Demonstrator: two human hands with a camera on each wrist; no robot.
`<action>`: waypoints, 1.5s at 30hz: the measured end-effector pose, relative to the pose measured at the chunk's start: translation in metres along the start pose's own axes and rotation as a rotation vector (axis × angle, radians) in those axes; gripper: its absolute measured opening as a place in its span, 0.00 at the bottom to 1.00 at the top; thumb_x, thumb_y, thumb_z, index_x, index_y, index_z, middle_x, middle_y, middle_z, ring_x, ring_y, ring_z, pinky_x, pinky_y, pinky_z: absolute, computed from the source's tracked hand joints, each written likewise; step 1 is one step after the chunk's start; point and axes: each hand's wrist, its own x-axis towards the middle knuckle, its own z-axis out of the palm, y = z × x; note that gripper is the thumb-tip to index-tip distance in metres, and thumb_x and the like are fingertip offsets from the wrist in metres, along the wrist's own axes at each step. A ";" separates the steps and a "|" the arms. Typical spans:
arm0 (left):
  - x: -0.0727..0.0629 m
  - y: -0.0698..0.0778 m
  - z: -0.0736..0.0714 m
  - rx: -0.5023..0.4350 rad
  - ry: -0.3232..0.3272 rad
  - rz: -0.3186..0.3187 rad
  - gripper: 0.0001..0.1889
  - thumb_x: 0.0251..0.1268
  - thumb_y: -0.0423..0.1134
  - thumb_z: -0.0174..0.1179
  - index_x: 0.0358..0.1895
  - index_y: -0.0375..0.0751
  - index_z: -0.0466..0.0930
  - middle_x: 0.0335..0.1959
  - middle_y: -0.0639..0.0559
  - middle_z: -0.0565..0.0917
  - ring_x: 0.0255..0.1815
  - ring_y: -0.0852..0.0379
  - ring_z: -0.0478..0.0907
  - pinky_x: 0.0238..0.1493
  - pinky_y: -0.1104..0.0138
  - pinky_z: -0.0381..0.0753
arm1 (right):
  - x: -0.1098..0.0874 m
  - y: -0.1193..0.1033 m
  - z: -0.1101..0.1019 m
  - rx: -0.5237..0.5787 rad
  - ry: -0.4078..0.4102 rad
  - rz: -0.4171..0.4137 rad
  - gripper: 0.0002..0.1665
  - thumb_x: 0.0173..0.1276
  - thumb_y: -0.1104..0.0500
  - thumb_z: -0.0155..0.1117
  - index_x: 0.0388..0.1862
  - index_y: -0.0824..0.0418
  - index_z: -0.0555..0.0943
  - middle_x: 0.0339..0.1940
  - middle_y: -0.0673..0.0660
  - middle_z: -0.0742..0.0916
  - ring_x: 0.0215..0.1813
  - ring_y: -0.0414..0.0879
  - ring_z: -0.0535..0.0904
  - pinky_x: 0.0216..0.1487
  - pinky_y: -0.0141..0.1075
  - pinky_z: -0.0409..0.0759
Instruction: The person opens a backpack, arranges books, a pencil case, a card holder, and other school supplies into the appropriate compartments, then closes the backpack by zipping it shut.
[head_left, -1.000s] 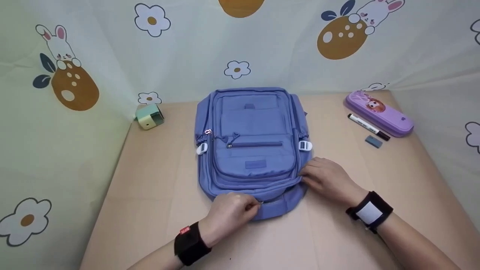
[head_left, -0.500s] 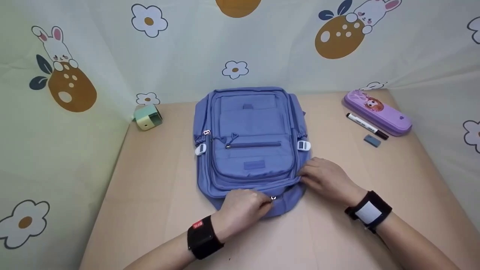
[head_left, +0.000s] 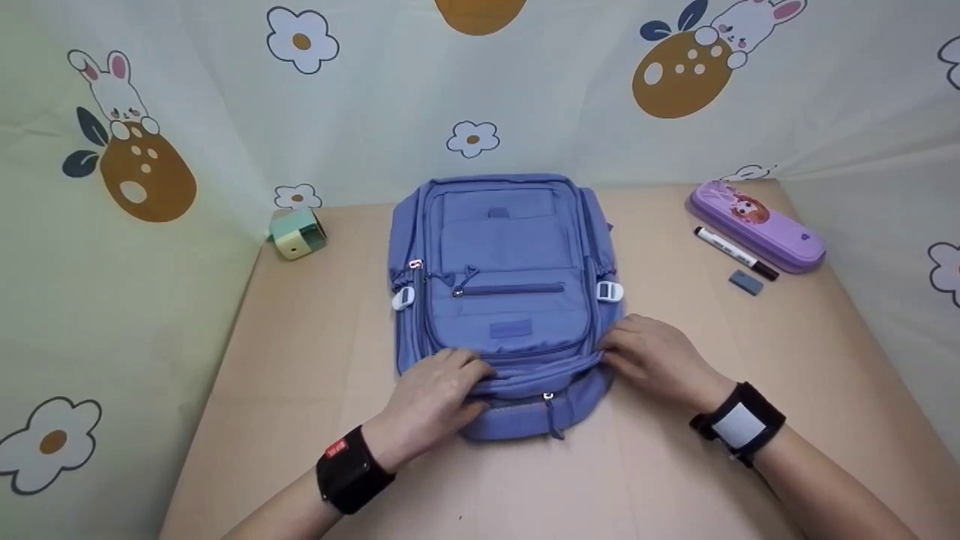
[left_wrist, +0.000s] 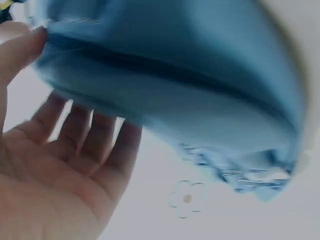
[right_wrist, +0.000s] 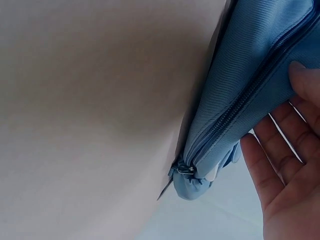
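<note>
A blue backpack point(head_left: 517, 247) lies flat on the table, its bottom end towards me. My left hand point(head_left: 439, 397) is at the lower left edge, fingers on the fabric and thumb apart from them; in the left wrist view the fingers reach behind the blurred edge. My right hand point(head_left: 656, 360) pinches the lower right edge; in the right wrist view its thumb point(right_wrist: 307, 82) is in front of the fabric beside a zipper point(right_wrist: 235, 110), with the fingertips behind. A metal zipper slider point(head_left: 548, 396) with a dangling cord pull point(head_left: 555, 424) sits between the hands at the bottom, touched by neither.
A green and cream pencil sharpener point(head_left: 298, 234) stands at the back left of the table point(head_left: 315, 337). At the back right lie a purple pencil case point(head_left: 757, 229), a marker point(head_left: 735, 253) and a blue-grey eraser point(head_left: 746, 283). A printed curtain point(head_left: 375, 97) encloses the back and sides.
My left hand pulled the zipper slider rightwards along the bottom edge, then let go of it and moved back left onto the fabric. My right hand has kept its hold.
</note>
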 end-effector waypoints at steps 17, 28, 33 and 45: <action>0.000 -0.019 0.004 -0.144 -0.036 -0.110 0.06 0.63 0.42 0.72 0.41 0.47 0.91 0.38 0.55 0.90 0.38 0.58 0.87 0.41 0.62 0.85 | 0.001 -0.044 -0.009 -0.023 0.186 -0.101 0.13 0.59 0.59 0.74 0.43 0.57 0.83 0.38 0.47 0.84 0.39 0.43 0.79 0.38 0.38 0.79; 0.000 -0.020 0.007 -0.162 -0.021 -0.129 0.06 0.62 0.40 0.73 0.41 0.45 0.91 0.36 0.54 0.90 0.37 0.57 0.87 0.40 0.62 0.86 | 0.001 -0.103 0.023 -0.159 -0.015 0.005 0.22 0.62 0.39 0.75 0.21 0.49 0.76 0.21 0.41 0.76 0.25 0.40 0.74 0.22 0.35 0.71; 0.001 -0.020 0.008 -0.164 -0.033 -0.128 0.07 0.62 0.40 0.73 0.41 0.45 0.91 0.37 0.53 0.90 0.37 0.57 0.87 0.40 0.62 0.86 | 0.002 -0.105 0.027 -0.113 -0.005 0.043 0.16 0.59 0.50 0.77 0.23 0.50 0.78 0.22 0.43 0.79 0.27 0.41 0.76 0.25 0.36 0.75; 0.001 -0.019 0.005 -0.163 -0.058 -0.148 0.07 0.65 0.43 0.71 0.42 0.47 0.91 0.38 0.55 0.90 0.39 0.57 0.87 0.40 0.61 0.86 | -0.012 -0.087 0.013 -0.008 0.031 0.140 0.04 0.67 0.56 0.73 0.35 0.50 0.84 0.31 0.41 0.85 0.32 0.36 0.80 0.32 0.35 0.80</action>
